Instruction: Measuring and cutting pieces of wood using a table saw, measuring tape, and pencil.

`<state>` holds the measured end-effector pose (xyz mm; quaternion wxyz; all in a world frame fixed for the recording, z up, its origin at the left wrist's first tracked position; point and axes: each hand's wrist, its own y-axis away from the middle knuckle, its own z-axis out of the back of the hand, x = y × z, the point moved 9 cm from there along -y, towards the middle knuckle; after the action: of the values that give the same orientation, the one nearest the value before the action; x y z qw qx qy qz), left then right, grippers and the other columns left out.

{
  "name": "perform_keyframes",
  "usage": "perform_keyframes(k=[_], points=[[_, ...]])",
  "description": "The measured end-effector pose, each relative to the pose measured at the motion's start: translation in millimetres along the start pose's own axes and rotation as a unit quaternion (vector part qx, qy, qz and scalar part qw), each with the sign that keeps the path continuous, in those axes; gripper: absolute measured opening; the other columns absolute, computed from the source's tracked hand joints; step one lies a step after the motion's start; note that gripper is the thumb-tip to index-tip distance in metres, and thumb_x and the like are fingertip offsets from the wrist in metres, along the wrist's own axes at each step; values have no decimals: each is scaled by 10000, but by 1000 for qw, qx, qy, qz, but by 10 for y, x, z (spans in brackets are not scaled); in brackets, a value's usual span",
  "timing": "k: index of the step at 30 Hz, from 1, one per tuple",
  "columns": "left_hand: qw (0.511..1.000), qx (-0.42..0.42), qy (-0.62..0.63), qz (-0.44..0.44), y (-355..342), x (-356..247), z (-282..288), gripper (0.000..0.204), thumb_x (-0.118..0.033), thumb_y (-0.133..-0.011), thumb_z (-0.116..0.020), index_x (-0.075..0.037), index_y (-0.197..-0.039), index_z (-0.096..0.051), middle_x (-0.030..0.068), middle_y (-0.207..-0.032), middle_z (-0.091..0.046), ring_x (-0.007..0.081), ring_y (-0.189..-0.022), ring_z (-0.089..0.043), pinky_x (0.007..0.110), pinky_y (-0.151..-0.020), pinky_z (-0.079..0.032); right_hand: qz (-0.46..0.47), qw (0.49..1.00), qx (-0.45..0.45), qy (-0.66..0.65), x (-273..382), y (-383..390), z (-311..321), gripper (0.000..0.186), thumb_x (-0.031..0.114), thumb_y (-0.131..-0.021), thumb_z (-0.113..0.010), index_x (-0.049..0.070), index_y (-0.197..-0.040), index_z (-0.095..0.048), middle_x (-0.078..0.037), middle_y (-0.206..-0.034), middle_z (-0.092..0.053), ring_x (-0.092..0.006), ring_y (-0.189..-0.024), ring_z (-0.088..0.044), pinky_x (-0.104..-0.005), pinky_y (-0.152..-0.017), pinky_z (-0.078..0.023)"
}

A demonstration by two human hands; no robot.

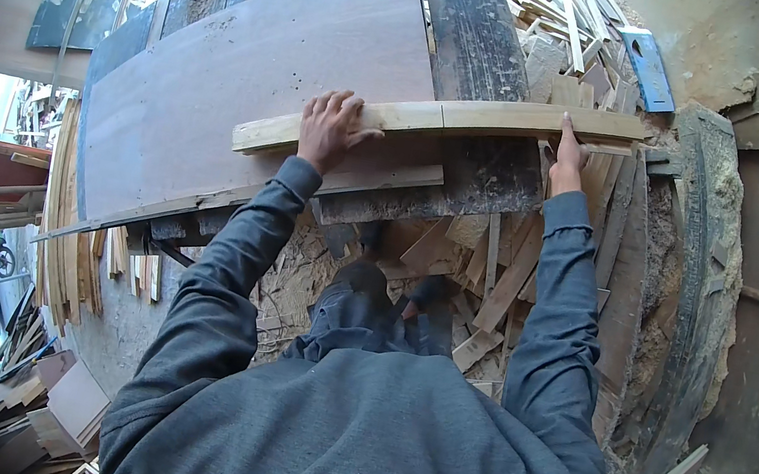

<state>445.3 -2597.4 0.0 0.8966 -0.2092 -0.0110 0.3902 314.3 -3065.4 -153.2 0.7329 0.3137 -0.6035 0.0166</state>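
- Head view, looking straight down: both grey sleeves reach up from the lower edge to a long pale wooden strip (441,121) lying across the workbench (471,177).
- Left hand (332,130) is planted flat on top of the strip toward its left end, fingers spread and curled over the far edge, pressing it down.
- Right hand (567,164) sits well apart, toward the strip's right end, fingers held together and pointing up against the near edge; whether it pinches the wood or only pushes on it, I cannot tell.
- Strip itself runs left to right, tilted so that its right end lies higher in the picture, with the left end resting over a big reddish-brown plywood sheet (253,93).
- A second, thinner batten (390,178) lies just beside the strip on its near side, under the left wrist.
- Beyond the right hand, a heap of pale offcuts (552,9) and a flat blue piece (650,69) sit at the bench's far end.
- Below the bench, between the arms, scrap slats (492,287) and sawdust litter the ground around the person's dark shoes (391,285).
- Far left, stacked boards (72,254) lean beside the bench.
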Motion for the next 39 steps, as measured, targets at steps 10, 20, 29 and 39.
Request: perform_keyframes(k=[10,20,29,39], points=[[990,125,59,27,210,227,-162,584,-368,-862,-730,-214,-1406,-582,48,-1252,-622,302,-1108,-618,423,-975,-464,-75,982,38,-167,-36,131,-176,884,522,-760,-871,-13,-1381,-539,-144,-1320,-611,-271,-1157,-602,-401,-965,-523],[920,277,248,126,278,429,-523,481,-550,-955,-630,-121,-1137,-752,136,-1148,-702,323,-1042,-693,426,-861,-548,-6,989,41,-144,-65,274,108,616,271,-869,-832,-122,-1273,-584,-169,-1276,-636,-239,-1112,-634,-373,-948,-525],[947,221,198,121,258,150,-421,427,-537,-938,-646,-129,-1027,-737,149,-941,-737,356,-898,-714,451,-750,-549,-5,990,-70,-118,-241,522,376,844,448,-927,-732,-147,-1405,-372,-245,-1493,-448,-301,-1362,-472,-418,-1138,-380],[961,195,172,91,181,-93,-283,342,-434,-956,-650,-93,-960,-671,164,-889,-716,391,-844,-692,486,-714,-526,-15,985,10,-174,-359,290,342,932,507,-937,-701,-104,-1458,-230,-247,-1550,-369,-305,-1425,-391,-437,-1179,-322]])
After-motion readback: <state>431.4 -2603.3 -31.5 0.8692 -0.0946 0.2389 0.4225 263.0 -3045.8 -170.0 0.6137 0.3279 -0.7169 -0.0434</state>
